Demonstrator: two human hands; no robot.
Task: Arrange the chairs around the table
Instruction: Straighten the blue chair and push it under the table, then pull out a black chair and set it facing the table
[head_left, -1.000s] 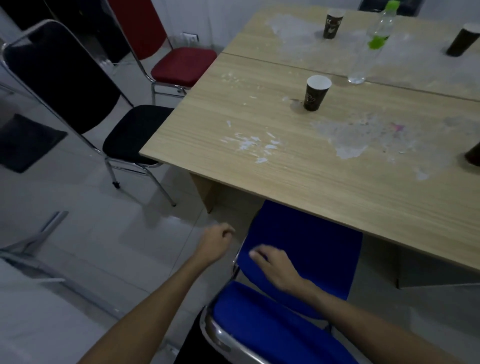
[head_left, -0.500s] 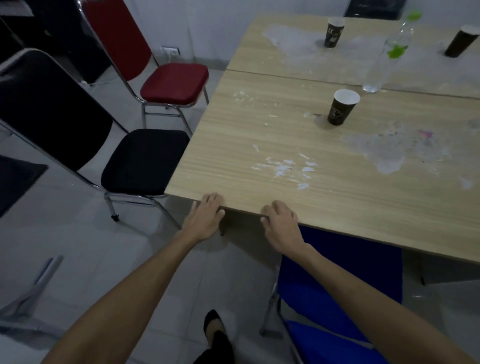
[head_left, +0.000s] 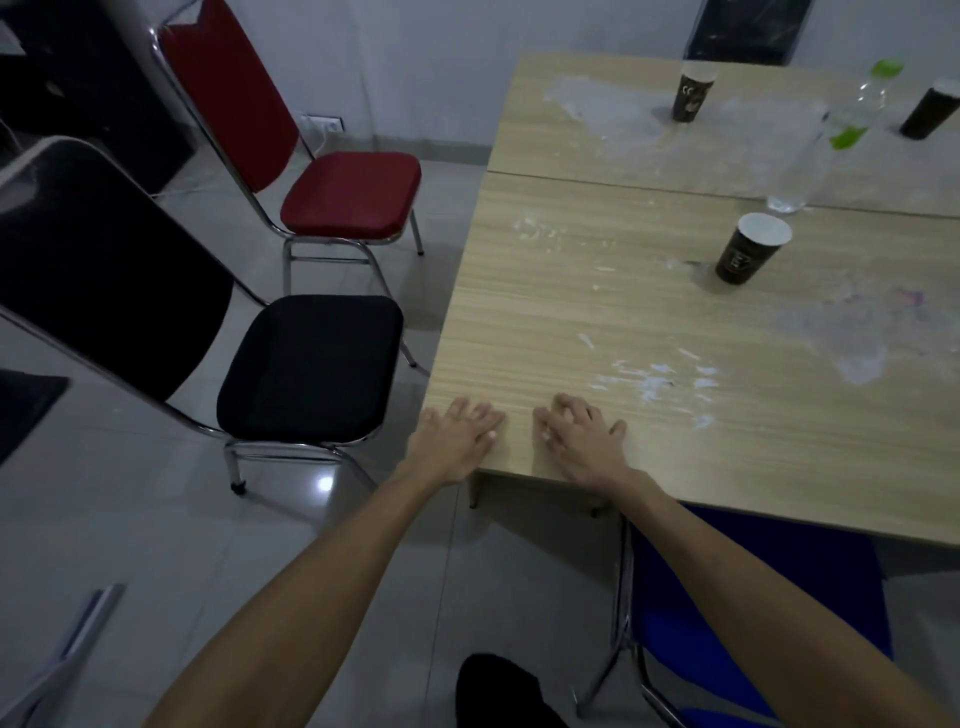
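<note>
Both my hands rest flat on the near left corner of the wooden table (head_left: 571, 291). My left hand (head_left: 457, 434) lies at the very corner and my right hand (head_left: 582, 441) lies just to its right, fingers spread, holding nothing. A blue chair (head_left: 748, 597) is tucked under the table's near edge below my right arm. A black chair (head_left: 306, 364) stands at the table's left side, its seat close to the edge. Behind it a red chair (head_left: 353, 192) stands a little further from the table.
Three dark paper cups, the nearest (head_left: 748, 249), and a clear plastic bottle (head_left: 831, 135) stand on the table among white smears. A metal frame (head_left: 67, 654) lies on the floor at the lower left. My dark shoe (head_left: 498, 691) shows on grey floor tiles.
My hands left the blue chair's back and now lie flat on the table corner. The view has swung left, bringing the black and red chairs closer to the middle.
</note>
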